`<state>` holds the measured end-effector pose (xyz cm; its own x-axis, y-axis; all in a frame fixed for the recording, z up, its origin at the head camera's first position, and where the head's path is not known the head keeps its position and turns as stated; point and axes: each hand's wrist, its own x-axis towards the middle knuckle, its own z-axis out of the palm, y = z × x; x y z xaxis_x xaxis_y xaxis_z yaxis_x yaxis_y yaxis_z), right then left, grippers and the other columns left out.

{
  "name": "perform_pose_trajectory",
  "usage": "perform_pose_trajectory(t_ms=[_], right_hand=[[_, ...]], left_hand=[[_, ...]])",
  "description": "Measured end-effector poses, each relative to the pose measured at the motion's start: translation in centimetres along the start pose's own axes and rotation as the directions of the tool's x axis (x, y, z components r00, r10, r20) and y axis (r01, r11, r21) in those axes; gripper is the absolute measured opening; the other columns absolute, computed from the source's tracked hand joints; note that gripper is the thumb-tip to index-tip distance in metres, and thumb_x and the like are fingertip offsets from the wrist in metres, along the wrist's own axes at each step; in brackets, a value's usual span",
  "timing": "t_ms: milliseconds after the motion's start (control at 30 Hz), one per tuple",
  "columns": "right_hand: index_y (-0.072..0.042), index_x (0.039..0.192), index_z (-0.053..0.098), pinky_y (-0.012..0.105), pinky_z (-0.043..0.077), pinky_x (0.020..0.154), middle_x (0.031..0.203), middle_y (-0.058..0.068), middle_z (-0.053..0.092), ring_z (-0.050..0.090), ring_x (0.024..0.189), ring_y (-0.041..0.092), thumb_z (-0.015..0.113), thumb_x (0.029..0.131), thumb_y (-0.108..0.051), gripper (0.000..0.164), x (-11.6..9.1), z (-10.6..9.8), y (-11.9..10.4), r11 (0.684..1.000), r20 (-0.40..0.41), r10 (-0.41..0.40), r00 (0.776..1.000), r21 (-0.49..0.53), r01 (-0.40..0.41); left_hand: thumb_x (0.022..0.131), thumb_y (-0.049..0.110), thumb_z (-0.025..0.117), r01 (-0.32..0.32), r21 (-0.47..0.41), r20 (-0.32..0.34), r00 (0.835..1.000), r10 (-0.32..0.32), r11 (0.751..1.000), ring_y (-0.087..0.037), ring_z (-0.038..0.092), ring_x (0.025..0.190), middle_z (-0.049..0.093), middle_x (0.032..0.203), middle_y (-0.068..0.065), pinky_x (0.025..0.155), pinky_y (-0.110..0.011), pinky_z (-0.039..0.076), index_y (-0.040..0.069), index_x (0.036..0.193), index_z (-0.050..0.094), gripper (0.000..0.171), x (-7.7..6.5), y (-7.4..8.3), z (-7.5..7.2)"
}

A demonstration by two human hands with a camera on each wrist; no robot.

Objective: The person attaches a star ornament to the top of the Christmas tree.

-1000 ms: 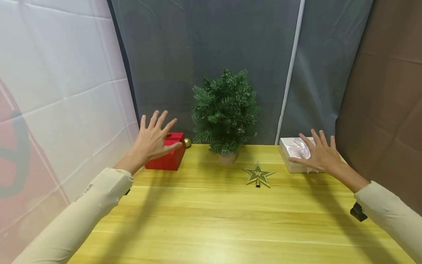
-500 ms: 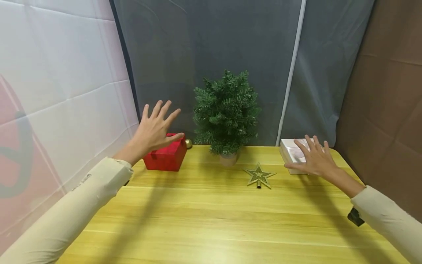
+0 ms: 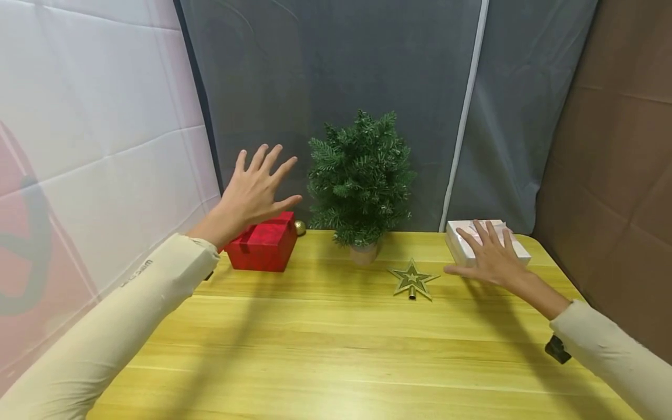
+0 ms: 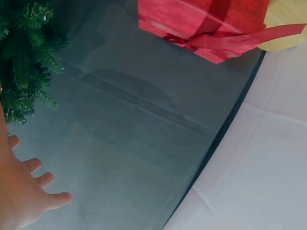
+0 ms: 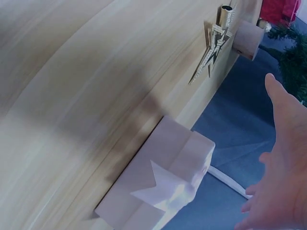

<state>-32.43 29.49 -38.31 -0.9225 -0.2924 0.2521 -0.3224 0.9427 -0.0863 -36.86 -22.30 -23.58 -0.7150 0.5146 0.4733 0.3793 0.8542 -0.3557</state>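
Worktop: yellow wood grain (image 3: 336,350), its stripes running across the lower half of the head view, with a bright glare at bottom centre and the far right corner rounded.
Back wall: grey cloth (image 3: 362,58) behind the worktop, with a pale strip (image 3: 464,111) slanting down right of centre.
Left wall: white cloth (image 3: 121,105), creased, a faded red shape (image 3: 21,233) at the left edge.
Right wall: brown cloth (image 3: 625,146), filling the right edge.
Tree: green (image 3: 362,175), upright in a pale pot (image 3: 363,254) at centre, near the back edge.
Star: gold (image 3: 412,279), lying on the worktop right of centre, in front of the tree.
Red box: left of the tree (image 3: 262,248), with a gold ball (image 3: 300,228) beside it.
White box: ribboned (image 5: 144,172), near the worktop's far right corner.
Left hand: raised near the red box (image 3: 249,195), fingers spread, apart from it.
Right hand: over the white box in the head view (image 3: 490,259), fingers spread; the right wrist view shows a gap between them.
Hands: well apart from each other.
Shadows: two dark bands, lower left and lower right of the worktop.
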Motion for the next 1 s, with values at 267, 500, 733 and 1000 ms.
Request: perform_pose_trajectory(t_ms=[267,500,733,1000], right_hand=[[-0.008,0.160,0.039,0.077,0.004,0.117,0.164,0.036,0.020,0.013,0.151,0.058,0.071,0.084,-0.070,0.104,0.4,1.1,-0.9,0.999,-0.010,-0.014,1.000,0.033,0.014],[-0.006,0.160,0.038,0.074,0.006,0.119,0.165,0.033,0.022,0.013,0.152,0.057,0.072,0.086,-0.067,0.101,0.7,1.7,-2.0,0.999,-0.002,-0.045,0.999,0.025,0.045],[-0.007,0.159,0.041,0.073,0.006,0.119,0.167,0.031,0.016,0.011,0.151,0.058,0.075,0.088,-0.062,0.096,0.9,2.4,-2.9,0.989,0.016,-0.082,0.997,0.129,0.079],[0.000,0.154,0.047,0.071,0.019,0.119,0.161,0.037,0.028,0.025,0.148,0.058,0.081,0.087,-0.052,0.092,1.5,3.6,-3.5,0.973,-0.003,-0.158,0.987,0.168,0.156]], left_hand=[[0.100,0.068,0.048,0.002,-0.014,-0.010,1.000,-0.002,1.000,-0.044,0.021,0.155,0.020,0.171,-0.018,0.120,-0.071,0.016,0.021,0.167,0.023,0.086,1.7,0.2,-1.2],[0.102,0.067,0.047,0.001,-0.030,-0.019,1.000,-0.001,1.000,-0.043,0.022,0.155,0.022,0.170,-0.018,0.121,-0.070,0.017,0.021,0.167,0.024,0.083,3.2,0.6,-2.0],[0.105,0.062,0.047,0.012,-0.072,-0.020,1.000,-0.013,0.997,-0.043,0.025,0.153,0.025,0.169,-0.018,0.120,-0.069,0.020,0.022,0.167,0.022,0.078,4.5,0.9,-2.4],[0.107,0.058,0.044,0.021,-0.152,-0.014,1.000,-0.023,0.988,-0.041,0.027,0.153,0.026,0.169,-0.017,0.120,-0.067,0.023,0.025,0.169,0.016,0.075,6.6,1.4,-2.6]])
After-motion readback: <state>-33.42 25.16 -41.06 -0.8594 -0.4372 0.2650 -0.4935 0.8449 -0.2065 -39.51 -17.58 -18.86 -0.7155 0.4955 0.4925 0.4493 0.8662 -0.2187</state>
